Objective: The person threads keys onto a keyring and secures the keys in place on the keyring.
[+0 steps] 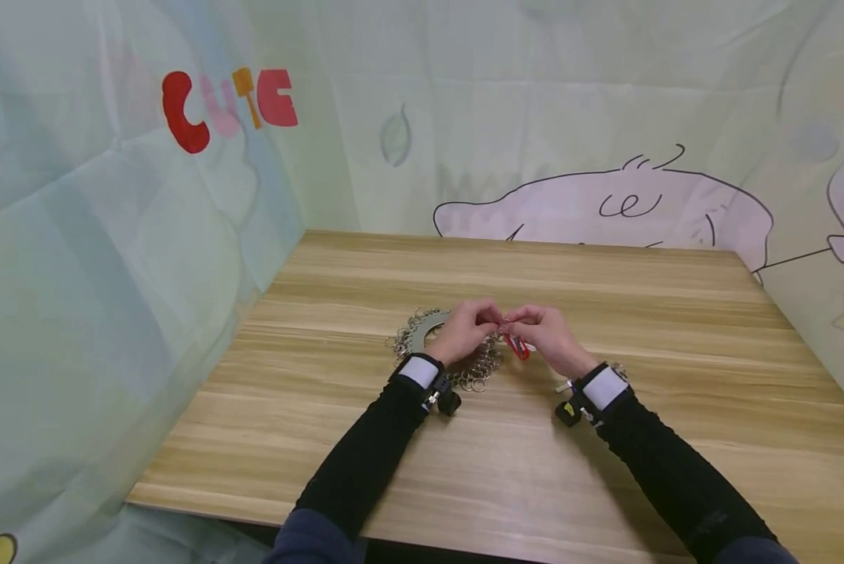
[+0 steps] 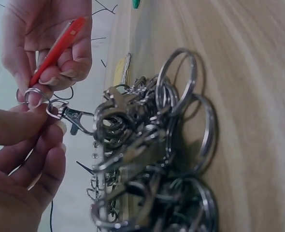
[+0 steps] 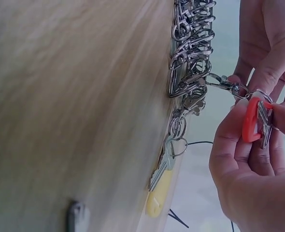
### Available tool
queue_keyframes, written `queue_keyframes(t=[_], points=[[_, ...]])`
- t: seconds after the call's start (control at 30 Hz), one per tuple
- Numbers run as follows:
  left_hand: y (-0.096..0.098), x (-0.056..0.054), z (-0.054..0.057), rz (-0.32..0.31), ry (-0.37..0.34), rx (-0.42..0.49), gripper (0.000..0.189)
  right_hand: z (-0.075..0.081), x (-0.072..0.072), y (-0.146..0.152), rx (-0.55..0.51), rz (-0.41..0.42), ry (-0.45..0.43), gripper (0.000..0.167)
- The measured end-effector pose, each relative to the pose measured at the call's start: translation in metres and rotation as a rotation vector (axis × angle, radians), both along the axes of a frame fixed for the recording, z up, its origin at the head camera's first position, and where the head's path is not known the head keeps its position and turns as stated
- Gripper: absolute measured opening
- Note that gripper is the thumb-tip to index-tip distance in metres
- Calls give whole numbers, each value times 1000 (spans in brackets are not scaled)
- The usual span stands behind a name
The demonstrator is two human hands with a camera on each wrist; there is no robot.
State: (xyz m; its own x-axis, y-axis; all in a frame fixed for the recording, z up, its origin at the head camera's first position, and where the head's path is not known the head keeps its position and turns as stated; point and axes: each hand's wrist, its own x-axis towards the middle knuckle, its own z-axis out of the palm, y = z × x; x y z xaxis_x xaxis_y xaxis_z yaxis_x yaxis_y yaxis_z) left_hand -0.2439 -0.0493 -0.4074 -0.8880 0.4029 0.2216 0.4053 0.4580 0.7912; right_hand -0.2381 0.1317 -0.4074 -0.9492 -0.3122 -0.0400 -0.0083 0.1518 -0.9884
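Pale cartoon cloth (image 1: pixel 365 47) hangs round the work spot, with chunky CUTE letters (image 1: pixel 230 110) on the wall to the left, and a wood-look table (image 1: pixel 266 423) takes up most of what's in front of me. So, left to right: first there's a flat metal hoop (image 1: pixel 419 333) lying about mid-table, its edge crammed with little silver clips (image 1: pixel 472 382) and key rings (image 2: pixel 185 101). Left hand (image 1: pixel 464 333) reaches over that, thumb and finger pinching a small split ring (image 2: pixel 41 92) right where it meets one of the clips. That clip runs back to the hoop's edge. Down by the pile, a yellow tag (image 3: pixel 154 199) with a key (image 3: pixel 162 166) sits on the tabletop, right next to the clips. Then the red tag (image 3: pixel 250 121), held just off the hoop's right side, with another key (image 3: pixel 264 123) lying along it. Right hand (image 1: pixel 554 338) has the tag gripped between thumb and fingers, fingertips nearly meeting the left's. Behind all that, a big sleepy white critter (image 1: pixel 570 207) is printed on the back wall.
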Motion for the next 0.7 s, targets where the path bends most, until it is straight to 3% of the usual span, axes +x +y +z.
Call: queue_keyframes(t=[0.23, 0.5, 0.7], points=[[0, -1, -2, 6, 10, -7, 11, 1, 2, -2, 7, 14, 39, 28], [1, -2, -2, 3, 16, -41, 11, 0, 2, -2, 27, -4, 28, 26], [1, -2, -3, -8, 32, -11, 12, 0, 1, -2, -6, -17, 1, 23]])
